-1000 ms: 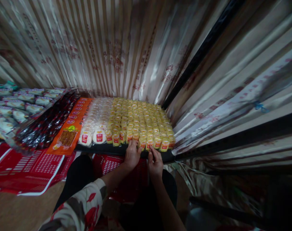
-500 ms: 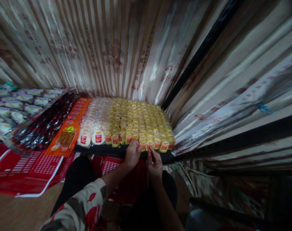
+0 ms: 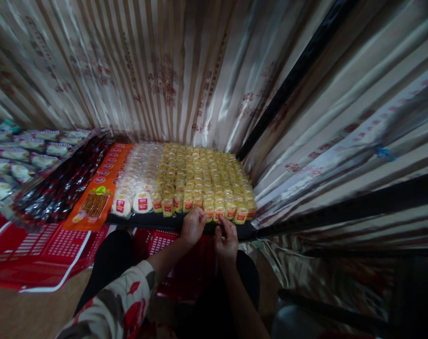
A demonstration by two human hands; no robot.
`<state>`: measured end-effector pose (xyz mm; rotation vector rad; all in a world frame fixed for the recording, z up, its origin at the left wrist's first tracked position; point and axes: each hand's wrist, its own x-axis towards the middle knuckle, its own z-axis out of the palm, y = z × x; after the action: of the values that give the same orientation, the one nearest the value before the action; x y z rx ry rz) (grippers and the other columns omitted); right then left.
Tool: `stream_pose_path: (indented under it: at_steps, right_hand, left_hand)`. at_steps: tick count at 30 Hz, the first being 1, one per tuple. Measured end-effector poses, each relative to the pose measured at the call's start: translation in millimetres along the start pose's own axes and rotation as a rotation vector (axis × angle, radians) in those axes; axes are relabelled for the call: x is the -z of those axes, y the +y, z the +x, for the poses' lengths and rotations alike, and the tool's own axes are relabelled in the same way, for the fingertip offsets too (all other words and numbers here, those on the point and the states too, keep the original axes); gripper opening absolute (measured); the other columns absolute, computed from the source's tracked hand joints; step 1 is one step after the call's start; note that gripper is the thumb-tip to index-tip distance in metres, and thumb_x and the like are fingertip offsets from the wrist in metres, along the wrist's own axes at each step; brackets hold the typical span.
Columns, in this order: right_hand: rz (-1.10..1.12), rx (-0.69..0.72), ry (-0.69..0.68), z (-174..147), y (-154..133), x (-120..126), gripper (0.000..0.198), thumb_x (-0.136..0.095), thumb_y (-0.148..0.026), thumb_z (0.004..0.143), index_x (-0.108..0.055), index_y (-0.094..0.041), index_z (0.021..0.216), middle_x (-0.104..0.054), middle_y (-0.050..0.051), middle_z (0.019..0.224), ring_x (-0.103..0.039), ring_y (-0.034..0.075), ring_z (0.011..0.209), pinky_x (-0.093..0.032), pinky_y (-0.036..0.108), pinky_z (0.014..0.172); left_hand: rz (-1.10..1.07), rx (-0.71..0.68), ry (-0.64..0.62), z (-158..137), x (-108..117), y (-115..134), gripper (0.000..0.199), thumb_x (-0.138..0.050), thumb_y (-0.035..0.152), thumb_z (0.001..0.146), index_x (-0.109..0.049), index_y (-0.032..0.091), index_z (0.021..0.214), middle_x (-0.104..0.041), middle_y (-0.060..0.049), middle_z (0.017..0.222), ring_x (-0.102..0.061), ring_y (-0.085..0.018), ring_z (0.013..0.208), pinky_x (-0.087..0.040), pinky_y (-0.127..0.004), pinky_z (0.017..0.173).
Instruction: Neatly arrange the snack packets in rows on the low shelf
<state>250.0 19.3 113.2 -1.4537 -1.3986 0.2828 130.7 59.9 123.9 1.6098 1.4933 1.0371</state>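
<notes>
Probably light, crushable and slick-wrapped, the yellow packets [image 3: 219,209] sit in rows just beyond the left hand [image 3: 193,226] and right hand [image 3: 227,241], best held by their sides. Both hands' fingers bend at the front row; dimness leaves me unable to tell whether either grips one.

The small, clear-wrapped yellow packets [image 3: 206,181] carry red labels [image 3: 241,217]; the round, clear-wrapped white packets [image 3: 142,195] likewise. The flat, glossy orange bag [image 3: 83,207] bears purple circles and a yellow-green oval. From where I stand, the pleated fabric curtain [image 3: 185,61] shows brown and silvery stripes, reddish print. Perforated plastic basket [image 3: 67,245]: red. Cloth sleeve [image 3: 129,287]: pale ground, grey-brown patches, red leaf shapes.
</notes>
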Motion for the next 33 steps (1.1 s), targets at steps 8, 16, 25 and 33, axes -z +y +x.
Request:
stream_pose_path:
  at_steps: [8,16,25,33]
  right_hand:
    - [-0.027,0.002,0.008,-1.2,0.3,-0.7,0.034,-0.043,-0.03,0.088,-0.061,-0.018,0.114,-0.058,0.01,0.098,-0.056,0.02,0.093,-0.049,0.039,0.084]
    - [-0.103,-0.003,0.115,0.2,-6.9,11.4,0.033,-0.041,-0.03,0.089,-0.064,-0.018,0.11,-0.056,0.011,0.098,-0.056,0.02,0.094,-0.047,0.038,0.085]
    - [-0.351,0.021,0.171,13.2,13.9,30.3,0.042,-0.038,-0.03,0.089,-0.052,-0.016,0.126,-0.047,0.017,0.129,-0.044,0.028,0.12,-0.036,0.049,0.098]
    - [-0.421,0.083,0.174,15.3,27.8,20.6,0.039,-0.04,-0.025,0.087,-0.057,-0.014,0.12,-0.047,0.017,0.129,-0.047,0.027,0.117,-0.04,0.048,0.094]
  left_hand:
    - [0.047,-0.034,0.003,-1.5,1.9,5.3,0.017,-0.048,0.026,0.085,-0.049,0.02,0.07,-0.052,0.003,0.065,-0.05,-0.011,0.063,-0.041,-0.024,0.064]
    - [0.081,-0.077,0.007,-6.1,1.8,-3.4,0.012,-0.048,0.028,0.087,-0.053,0.02,0.079,-0.059,0.001,0.078,-0.056,-0.013,0.075,-0.043,-0.025,0.073]
    - [0.12,-0.2,-0.073,-12.9,4.2,-0.9,0.014,-0.047,0.027,0.089,-0.056,0.02,0.082,-0.06,-0.002,0.083,-0.057,-0.015,0.083,-0.045,-0.027,0.081]
    - [0.161,-0.254,-0.13,-4.0,0.7,5.9,0.015,-0.045,0.027,0.091,-0.058,0.021,0.092,-0.062,-0.003,0.092,-0.059,-0.016,0.087,-0.047,-0.027,0.081]
